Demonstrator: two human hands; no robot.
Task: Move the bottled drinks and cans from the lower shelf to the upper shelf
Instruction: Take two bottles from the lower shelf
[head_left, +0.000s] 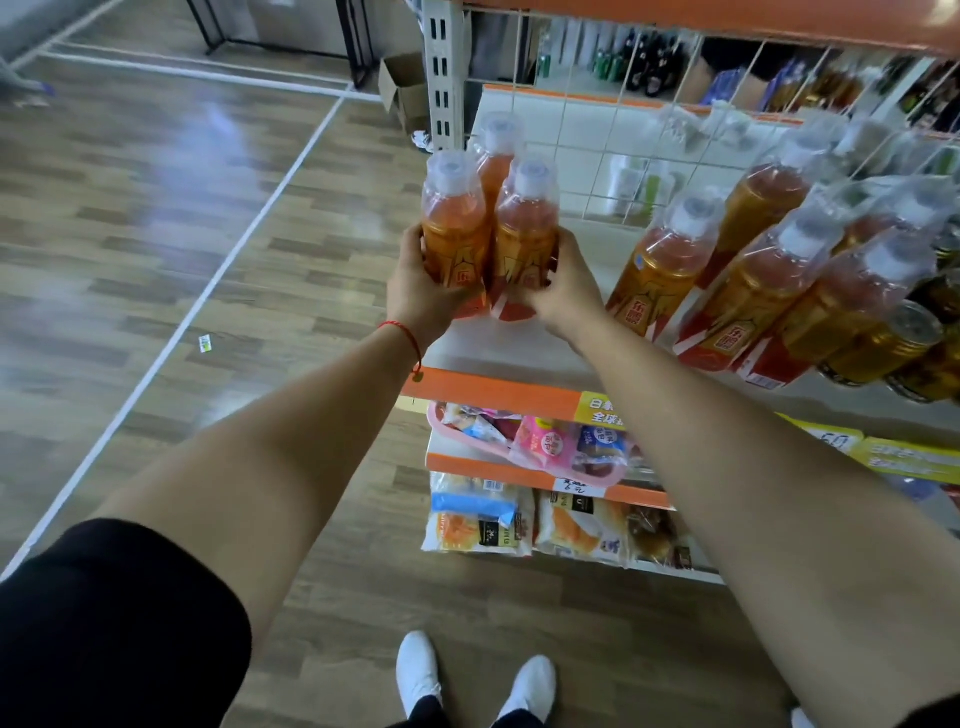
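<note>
Head view: I see my left hand (422, 291) and right hand (563, 293) clasping three orange drink bottles (524, 228) between them, upright over the left end of the shelf (498, 389). The other bottles (660, 270) stand to the right.

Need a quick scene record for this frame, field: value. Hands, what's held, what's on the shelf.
left hand: grips the left side of three orange bottles
right hand: grips their right side
bottle bases: hidden by the hands, contact with shelf unclear
shelf, right part: other bottles, same kind, and gold cans
tiers below: packaged snacks
</note>
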